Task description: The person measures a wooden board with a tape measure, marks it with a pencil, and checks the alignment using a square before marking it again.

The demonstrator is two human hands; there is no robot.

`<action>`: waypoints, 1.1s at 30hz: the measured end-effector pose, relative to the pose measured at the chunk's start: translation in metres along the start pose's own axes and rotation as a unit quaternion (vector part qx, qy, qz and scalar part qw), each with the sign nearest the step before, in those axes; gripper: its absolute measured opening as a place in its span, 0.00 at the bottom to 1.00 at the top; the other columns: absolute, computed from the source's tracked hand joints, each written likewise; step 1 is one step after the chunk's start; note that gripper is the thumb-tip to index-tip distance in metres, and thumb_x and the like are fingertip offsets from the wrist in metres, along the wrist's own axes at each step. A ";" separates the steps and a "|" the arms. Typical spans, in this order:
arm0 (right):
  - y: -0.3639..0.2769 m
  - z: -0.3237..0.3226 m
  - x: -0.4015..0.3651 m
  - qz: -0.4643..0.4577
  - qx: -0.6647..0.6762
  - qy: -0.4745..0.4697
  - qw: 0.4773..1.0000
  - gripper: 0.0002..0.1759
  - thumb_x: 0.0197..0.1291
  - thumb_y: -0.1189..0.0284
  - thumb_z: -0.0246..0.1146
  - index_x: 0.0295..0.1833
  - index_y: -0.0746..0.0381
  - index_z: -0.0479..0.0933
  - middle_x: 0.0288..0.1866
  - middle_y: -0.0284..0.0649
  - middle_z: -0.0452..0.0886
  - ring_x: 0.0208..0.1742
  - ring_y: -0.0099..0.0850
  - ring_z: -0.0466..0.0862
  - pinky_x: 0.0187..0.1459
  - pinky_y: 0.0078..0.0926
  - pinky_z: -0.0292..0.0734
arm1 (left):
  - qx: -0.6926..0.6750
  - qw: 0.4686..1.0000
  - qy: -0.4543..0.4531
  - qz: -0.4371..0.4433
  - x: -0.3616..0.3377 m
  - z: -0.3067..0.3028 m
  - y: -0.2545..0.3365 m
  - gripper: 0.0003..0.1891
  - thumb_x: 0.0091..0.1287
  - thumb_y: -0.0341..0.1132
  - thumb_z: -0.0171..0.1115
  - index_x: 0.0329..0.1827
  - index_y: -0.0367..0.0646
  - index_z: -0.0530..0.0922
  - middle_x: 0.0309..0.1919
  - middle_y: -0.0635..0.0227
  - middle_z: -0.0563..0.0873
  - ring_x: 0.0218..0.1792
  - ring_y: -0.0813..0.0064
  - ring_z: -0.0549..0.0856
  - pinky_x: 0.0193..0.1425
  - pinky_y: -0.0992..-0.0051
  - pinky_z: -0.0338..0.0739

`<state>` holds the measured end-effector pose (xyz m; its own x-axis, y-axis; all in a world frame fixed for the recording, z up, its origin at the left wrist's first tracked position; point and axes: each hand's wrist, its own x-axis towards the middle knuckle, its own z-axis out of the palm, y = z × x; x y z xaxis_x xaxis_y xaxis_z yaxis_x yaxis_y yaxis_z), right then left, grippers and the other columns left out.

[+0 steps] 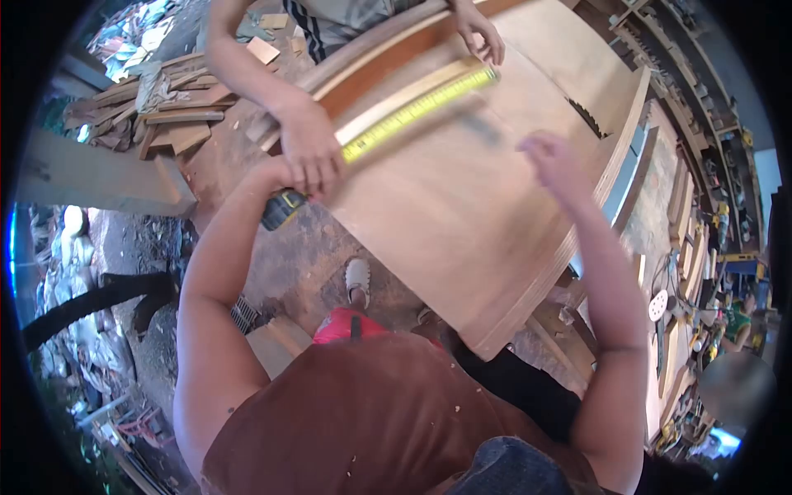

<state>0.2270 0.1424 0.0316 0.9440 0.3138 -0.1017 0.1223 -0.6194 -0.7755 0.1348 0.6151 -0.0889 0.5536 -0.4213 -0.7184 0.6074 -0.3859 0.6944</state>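
The tape measure (419, 112), stretched over the plywood panel (429, 223), could shift if the left hand (282, 175), its grip too hidden to tell, tugs the case (283, 210); the right hand (548, 158), loosely curled, looks empty.

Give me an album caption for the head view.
A bright yellow tape measure extends over a pale, flat wooden panel, between another person's hands; the wearer's right hand is apart from it.

Cluttered shelves (700, 78) packing the upper right, dusty brown floor (318, 256) left of centre, bright light (153, 37) upper left!
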 end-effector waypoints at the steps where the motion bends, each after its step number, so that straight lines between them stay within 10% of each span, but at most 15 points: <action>1: -0.007 0.038 0.011 0.012 0.007 -0.050 0.999 0.15 0.66 0.59 0.63 0.44 0.60 0.84 0.26 0.28 0.74 0.22 0.19 0.70 0.23 0.22 0.66 | 0.057 0.995 -0.042 0.065 0.002 0.005 0.006 0.14 0.78 0.40 0.50 0.37 0.42 0.79 0.34 0.65 0.85 0.40 0.72 0.85 0.36 0.71 0.80; 11: -0.043 0.235 0.089 0.190 0.312 0.088 0.927 0.21 0.70 0.51 0.62 0.39 0.61 0.78 0.21 0.30 0.68 0.17 0.23 0.65 0.19 0.26 0.57 | 0.125 0.985 0.116 0.033 -0.021 0.025 0.041 0.19 0.80 0.43 0.49 0.34 0.38 0.77 0.22 0.64 0.83 0.21 0.71 0.84 0.30 0.69 0.80; 17: -0.048 0.244 0.135 0.199 0.350 0.130 0.906 0.16 0.72 0.58 0.62 0.40 0.61 0.78 0.21 0.31 0.70 0.18 0.23 0.65 0.19 0.28 0.59 | 0.052 0.985 0.145 0.074 -0.012 0.016 0.033 0.17 0.79 0.40 0.49 0.37 0.36 0.78 0.23 0.62 0.84 0.25 0.70 0.85 0.33 0.68 0.82; 22: -0.020 0.249 0.165 0.210 0.318 0.180 0.907 0.15 0.71 0.60 0.64 0.39 0.62 0.79 0.22 0.33 0.72 0.19 0.24 0.67 0.19 0.30 0.62 | 0.254 0.946 0.190 0.072 -0.038 0.025 0.017 0.17 0.76 0.40 0.52 0.45 0.32 0.80 0.27 0.60 0.88 0.28 0.67 0.88 0.39 0.64 0.81; 24: -0.033 0.244 0.158 0.250 0.320 0.169 0.898 0.22 0.66 0.60 0.68 0.46 0.73 0.82 0.31 0.50 0.84 0.29 0.37 0.83 0.32 0.42 0.77 | 0.266 0.925 0.266 0.043 -0.047 0.032 0.011 0.17 0.77 0.40 0.51 0.40 0.33 0.79 0.26 0.55 0.87 0.28 0.65 0.88 0.37 0.63 0.80; 27: -0.025 0.250 0.167 0.246 0.314 0.184 0.898 0.16 0.68 0.61 0.67 0.39 0.65 0.80 0.23 0.37 0.75 0.20 0.27 0.72 0.21 0.31 0.67 | 0.324 0.884 0.325 0.085 -0.034 0.027 -0.009 0.18 0.78 0.41 0.48 0.38 0.35 0.78 0.23 0.55 0.85 0.27 0.60 0.88 0.37 0.59 0.80; 33: 0.004 0.248 0.188 0.234 0.232 0.221 0.918 0.19 0.66 0.62 0.69 0.36 0.71 0.81 0.27 0.42 0.80 0.25 0.31 0.78 0.27 0.33 0.73 | 0.363 0.852 0.361 0.114 -0.018 0.026 -0.011 0.18 0.79 0.42 0.47 0.37 0.37 0.76 0.22 0.56 0.84 0.27 0.57 0.87 0.40 0.56 0.79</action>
<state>0.3290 0.3777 -0.1451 0.9047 -0.2948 -0.3077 -0.3747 -0.2069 -0.9037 0.1030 0.6057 -0.0827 0.9750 -0.0402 -0.2186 0.0702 -0.8775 0.4744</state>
